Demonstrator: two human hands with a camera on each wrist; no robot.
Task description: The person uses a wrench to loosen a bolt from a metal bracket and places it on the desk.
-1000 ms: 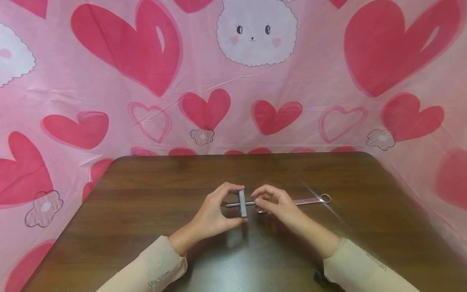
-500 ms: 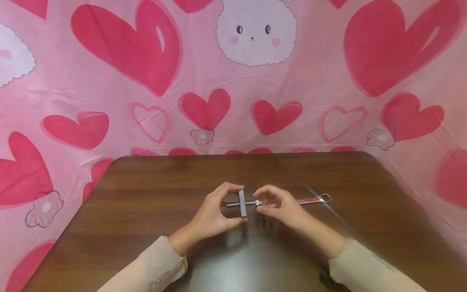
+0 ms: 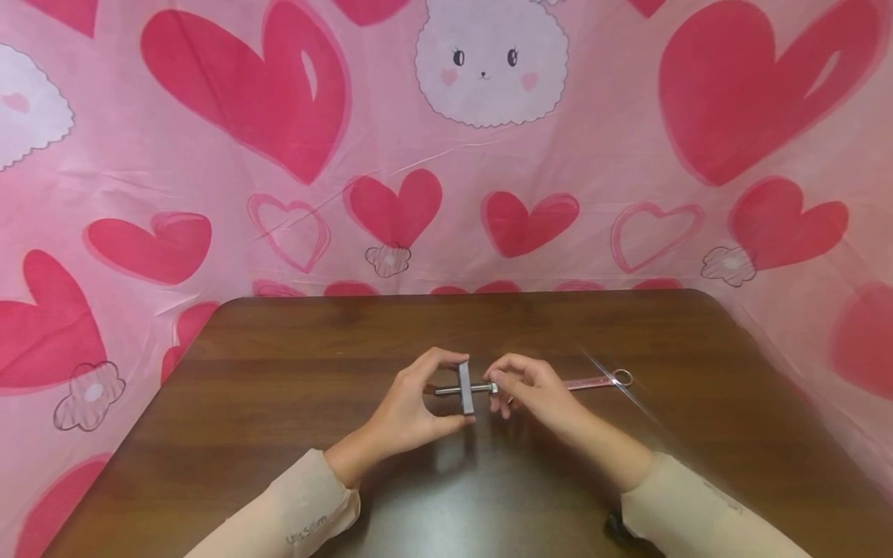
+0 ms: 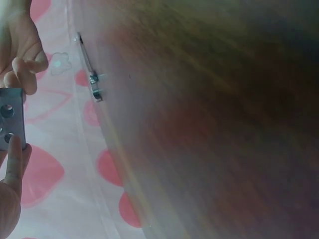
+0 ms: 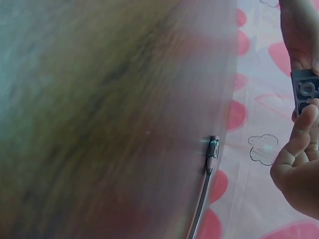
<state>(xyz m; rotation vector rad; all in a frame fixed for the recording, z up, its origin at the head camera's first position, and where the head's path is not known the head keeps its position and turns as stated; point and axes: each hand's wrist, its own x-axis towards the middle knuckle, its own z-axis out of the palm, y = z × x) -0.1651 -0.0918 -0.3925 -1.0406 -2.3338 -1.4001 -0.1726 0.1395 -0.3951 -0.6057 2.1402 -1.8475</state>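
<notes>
My left hand (image 3: 408, 403) holds a grey metal plate (image 3: 466, 390) upright between thumb and fingertips, over the middle of the table. Through the plate runs a silver bolt (image 3: 480, 388), lying roughly level, its far end sticking out toward my left palm. The thumb and fingers of my right hand (image 3: 533, 387) pinch the bolt's right end, where a hexagonal piece (image 3: 494, 387) shows. Holes are visible in the plate's face (image 4: 19, 117) in the left wrist view. Both wrist views show the hands only at the frame edge.
A wrench (image 3: 589, 384) lies on the brown table (image 3: 335, 333) behind my right hand, which hides its left part; its ring end (image 3: 623, 378) points right. Near my right sleeve is a small black object (image 3: 615, 528). A pink heart-patterned cloth (image 3: 460, 155) hangs behind the table.
My right fingers loosened and drew back slightly from the bolt's end half a second ago, and now pinch it again. The left hand and plate have barely moved.
</notes>
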